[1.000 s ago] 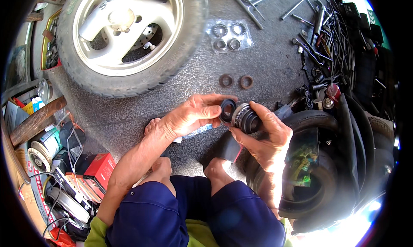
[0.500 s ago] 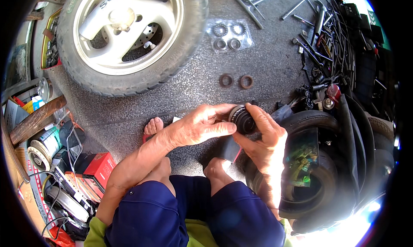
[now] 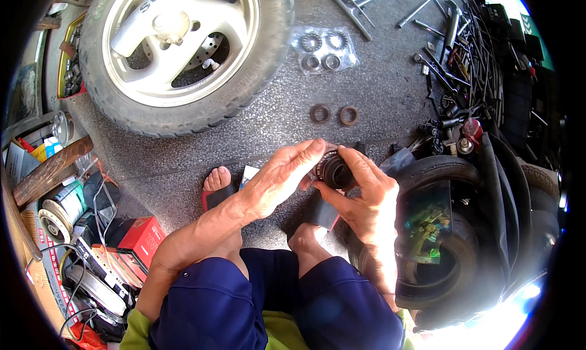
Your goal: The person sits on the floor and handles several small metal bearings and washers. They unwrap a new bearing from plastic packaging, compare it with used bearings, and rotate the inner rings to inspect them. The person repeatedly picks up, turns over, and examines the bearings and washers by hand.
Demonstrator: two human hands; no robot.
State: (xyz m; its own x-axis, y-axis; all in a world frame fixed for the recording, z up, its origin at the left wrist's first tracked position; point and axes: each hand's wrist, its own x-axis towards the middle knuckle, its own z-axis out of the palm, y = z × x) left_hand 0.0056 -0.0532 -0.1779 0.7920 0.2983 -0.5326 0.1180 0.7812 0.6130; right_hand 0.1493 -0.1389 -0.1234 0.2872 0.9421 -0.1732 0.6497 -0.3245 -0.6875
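Between my hands is a dark, round, hollow metal part (image 3: 335, 170), with a beaded ring like a ball bearing along its left edge. My right hand (image 3: 364, 194) grips it from the right, index finger over the top and thumb beneath. From the left, my left hand (image 3: 278, 178) cups it, thumb raised along the near side and fingers partly hidden behind it. Beyond on the floor lie two brown rings (image 3: 320, 113) side by side. Farther off, a clear plastic pack (image 3: 320, 62) holds several metal rings.
A wheel with its tyre (image 3: 244, 100) lies at the upper left. Many tools (image 3: 455, 69) are heaped at the right, above loose tyres (image 3: 439, 170). A red box (image 3: 141, 243), a wire spool (image 3: 56, 220) and a wooden piece (image 3: 55, 170) crowd the left side.
My hands have shifted slightly left with the metal part, which is turned more toward me. My left thumb has lifted off its front and now points upward along its left side.
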